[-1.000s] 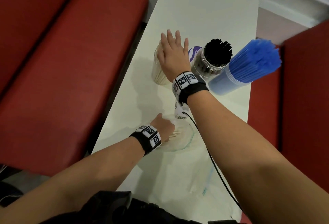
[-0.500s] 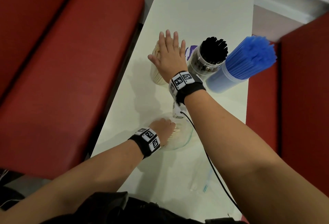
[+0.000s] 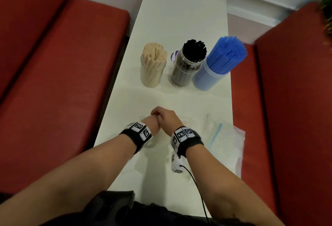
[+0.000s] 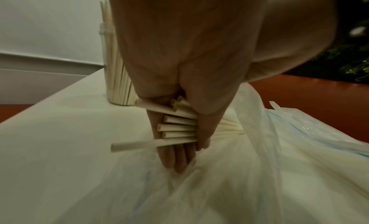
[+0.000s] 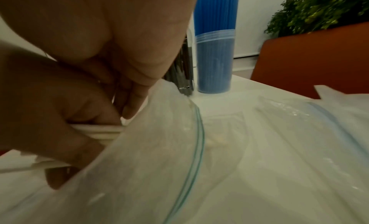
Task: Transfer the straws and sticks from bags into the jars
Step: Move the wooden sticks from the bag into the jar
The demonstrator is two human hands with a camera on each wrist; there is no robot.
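Right hand (image 3: 166, 120) has been withdrawn from the top of the beige-straw jar (image 3: 152, 67) and brought down beside the left hand (image 3: 150, 123) at the near end of the white table (image 3: 181, 19); the two hands are now touching there. A small bundle of beige paper straws (image 4: 175, 126) is seen in the left wrist view, fanned out and gripped between the left thumb and the straighter fingers (image 4: 175, 158), whose tips rest on the clear zip bag (image 4: 249, 172). The straws' far ends are hidden inside the bag mouth. In the right wrist view the right fingers (image 5: 131, 101) are curled down at the bag's edge, close to the straws; whether bag or straws are actually pinched cannot be told, since the contact is hidden by the palm. The bag's blue-green zip line (image 5: 196, 148) is visible across the loose plastic.

Three jars are lined up across the middle of the table, well apart from the hands: the beige-straw jar on the left, a jar of black straws (image 3: 188, 64) in the centre, a jar of blue straws (image 3: 215, 65) on the right, the last two touching. All three are filled, with straws standing above the rims. A second clear bag (image 3: 222, 141) is lying flat just right of the right wrist. Red bench seats (image 3: 53, 82) flank the table on both sides
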